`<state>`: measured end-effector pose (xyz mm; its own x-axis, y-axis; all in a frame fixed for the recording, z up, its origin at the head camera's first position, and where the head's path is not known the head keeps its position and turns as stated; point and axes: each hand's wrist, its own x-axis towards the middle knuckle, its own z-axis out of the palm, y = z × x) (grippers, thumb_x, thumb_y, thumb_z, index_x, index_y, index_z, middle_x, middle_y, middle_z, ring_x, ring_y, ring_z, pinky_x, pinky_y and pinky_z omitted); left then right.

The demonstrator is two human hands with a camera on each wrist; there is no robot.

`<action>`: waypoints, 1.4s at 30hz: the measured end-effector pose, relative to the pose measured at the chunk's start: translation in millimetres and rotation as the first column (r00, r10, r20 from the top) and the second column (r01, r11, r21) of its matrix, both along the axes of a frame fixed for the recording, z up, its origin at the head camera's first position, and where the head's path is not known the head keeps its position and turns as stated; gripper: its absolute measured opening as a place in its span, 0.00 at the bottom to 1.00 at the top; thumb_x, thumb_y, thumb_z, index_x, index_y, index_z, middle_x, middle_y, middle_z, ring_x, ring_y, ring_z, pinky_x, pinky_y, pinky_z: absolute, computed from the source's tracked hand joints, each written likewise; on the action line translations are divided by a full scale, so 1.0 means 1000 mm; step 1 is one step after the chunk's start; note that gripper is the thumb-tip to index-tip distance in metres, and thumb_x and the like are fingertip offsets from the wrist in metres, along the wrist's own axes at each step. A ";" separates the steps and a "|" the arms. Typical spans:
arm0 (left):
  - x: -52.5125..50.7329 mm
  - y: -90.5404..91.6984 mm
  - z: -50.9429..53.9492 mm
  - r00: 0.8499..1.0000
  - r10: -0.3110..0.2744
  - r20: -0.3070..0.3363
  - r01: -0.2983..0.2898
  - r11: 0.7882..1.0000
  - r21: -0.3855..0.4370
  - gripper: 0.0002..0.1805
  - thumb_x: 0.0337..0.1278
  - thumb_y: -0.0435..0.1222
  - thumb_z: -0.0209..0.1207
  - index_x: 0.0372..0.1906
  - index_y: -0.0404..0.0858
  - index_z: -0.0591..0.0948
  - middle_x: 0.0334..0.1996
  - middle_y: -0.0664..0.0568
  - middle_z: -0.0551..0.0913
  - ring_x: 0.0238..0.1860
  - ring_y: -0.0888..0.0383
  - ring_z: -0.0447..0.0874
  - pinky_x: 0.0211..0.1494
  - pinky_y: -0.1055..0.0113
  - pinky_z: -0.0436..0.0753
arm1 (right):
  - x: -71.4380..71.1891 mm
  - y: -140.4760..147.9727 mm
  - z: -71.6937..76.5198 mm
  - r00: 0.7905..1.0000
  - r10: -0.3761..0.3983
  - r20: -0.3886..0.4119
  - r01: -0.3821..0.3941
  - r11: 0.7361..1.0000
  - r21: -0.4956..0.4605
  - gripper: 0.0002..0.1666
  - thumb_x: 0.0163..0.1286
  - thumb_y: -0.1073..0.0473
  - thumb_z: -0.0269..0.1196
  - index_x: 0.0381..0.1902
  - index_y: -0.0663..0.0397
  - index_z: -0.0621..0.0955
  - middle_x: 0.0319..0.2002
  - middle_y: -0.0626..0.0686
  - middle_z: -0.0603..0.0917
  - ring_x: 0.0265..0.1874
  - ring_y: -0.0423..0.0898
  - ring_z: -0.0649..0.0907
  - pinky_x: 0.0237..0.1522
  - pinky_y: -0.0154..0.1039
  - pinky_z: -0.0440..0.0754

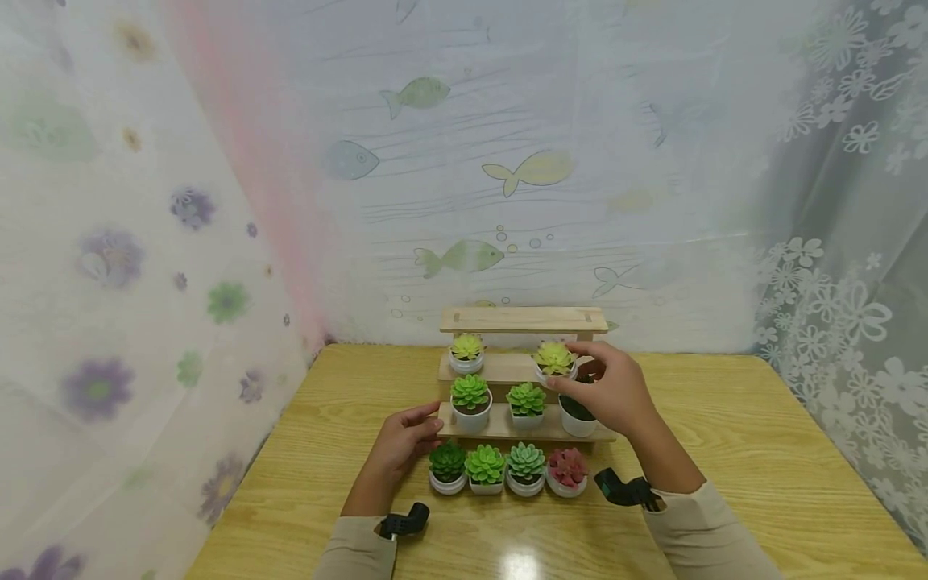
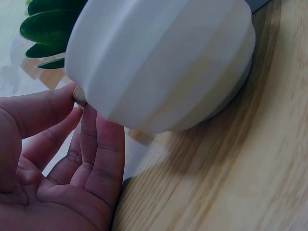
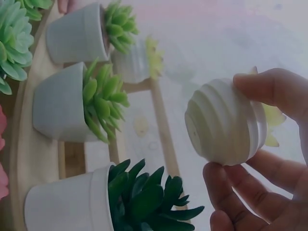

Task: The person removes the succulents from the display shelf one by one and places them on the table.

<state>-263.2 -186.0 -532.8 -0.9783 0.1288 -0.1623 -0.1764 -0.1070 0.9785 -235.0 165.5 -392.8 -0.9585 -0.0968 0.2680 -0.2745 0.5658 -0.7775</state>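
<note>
My right hand [image 1: 607, 388] grips a potted succulent [image 1: 554, 359] with yellow-green leaves. In the right wrist view its ridged white pot [image 3: 224, 122] is held between the thumb and fingers, apart from the stand's boards. This wooden tiered plant stand [image 1: 500, 369] bears another yellow-green succulent [image 1: 466, 351] at the left of its middle tier. Along the lower tier stand three white-potted succulents, among them a dark green one [image 3: 149, 202] partly hidden by my right hand in the head view. My left hand [image 1: 401, 439] pinches the left end of the lower board between thumb and fingers.
On the wood-grain table [image 1: 290, 475], in front of the stand, several potted succulents form a row, from a dark green one [image 1: 447, 462] to a red one [image 1: 568, 469]. Printed curtains hang behind and at both sides. The stand's top board [image 1: 524, 319] carries no pot.
</note>
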 end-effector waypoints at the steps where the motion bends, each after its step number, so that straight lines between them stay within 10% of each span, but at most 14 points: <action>1: 0.000 0.000 0.000 1.000 0.001 0.001 -0.001 1.000 0.001 0.29 0.67 0.29 0.65 0.72 0.32 0.75 0.45 0.47 0.89 0.37 0.60 0.90 0.40 0.69 0.88 | 0.002 0.001 0.000 1.000 -0.001 0.001 0.001 1.000 0.000 0.41 0.61 0.40 0.77 0.69 0.46 0.79 0.54 0.54 0.83 0.43 0.50 0.85 0.37 0.42 0.83; 42: -0.001 -0.002 -0.005 1.000 0.010 0.016 -0.011 1.000 0.007 0.28 0.66 0.29 0.65 0.70 0.33 0.77 0.46 0.47 0.88 0.37 0.58 0.90 0.41 0.67 0.89 | 0.064 0.051 -0.028 0.973 -0.048 0.225 0.059 0.998 -0.039 0.44 0.62 0.40 0.76 0.71 0.49 0.76 0.68 0.61 0.77 0.54 0.53 0.84 0.40 0.37 0.87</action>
